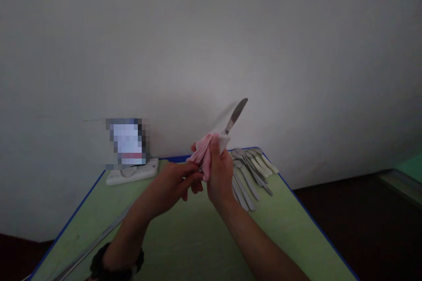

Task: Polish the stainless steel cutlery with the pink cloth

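A dark wristband (pixel 115 267) circles the left wrist, near a long metal strip (pixel 95 241) lying on the green bench (pixel 198 237). Above the bench, the left hand (pixel 180 181) has its fingers pinched on the lower end of 1 knife (pixel 235 116). The right hand (pixel 219 173) has its fingers clenched on a pink cloth (pixel 206 149) wrapped about the knife, blade tilted up and right. Just beyond lies a cluster of cutlery (pixel 252 169). A white block (pixel 133 173) sits by the wall.

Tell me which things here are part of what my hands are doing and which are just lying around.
In use: table knife, held by the left hand; pink cloth, wrapped round it in the right hand.
Lying about: pile of cutlery, white flat device, long metal bar, all untouched on the green table.
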Available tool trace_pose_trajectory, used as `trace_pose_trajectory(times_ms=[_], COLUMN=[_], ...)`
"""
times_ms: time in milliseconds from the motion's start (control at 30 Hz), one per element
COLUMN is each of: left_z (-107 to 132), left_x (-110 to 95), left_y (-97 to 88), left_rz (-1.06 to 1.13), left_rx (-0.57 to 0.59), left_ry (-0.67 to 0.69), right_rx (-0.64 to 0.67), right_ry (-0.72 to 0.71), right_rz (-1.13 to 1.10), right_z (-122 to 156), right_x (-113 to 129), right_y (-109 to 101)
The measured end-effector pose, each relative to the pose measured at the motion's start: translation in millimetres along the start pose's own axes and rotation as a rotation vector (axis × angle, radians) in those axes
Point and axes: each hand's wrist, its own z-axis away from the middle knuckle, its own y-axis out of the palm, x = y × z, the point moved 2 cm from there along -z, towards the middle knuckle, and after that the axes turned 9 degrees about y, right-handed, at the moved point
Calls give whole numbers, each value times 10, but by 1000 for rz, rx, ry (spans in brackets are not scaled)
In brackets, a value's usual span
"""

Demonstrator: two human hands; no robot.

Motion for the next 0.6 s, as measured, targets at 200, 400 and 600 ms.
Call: trace_pose_trajectory(times_ms=[200, 400, 600], left_z=[3, 247, 287], left_x=[-78, -84, -22], left_y=[1, -220, -269], left_rz=[-143, -122, -151], left_rx=[-12, 160, 56], left_ry=[54, -16, -81], right_rx=[19, -63, -133], right_ry=[19, -42, -109], right_rz=[-75, -280, -375], right_z=[-52, -302, -379], right_x=[-37, 185, 294], right_y=[-13, -267, -341])
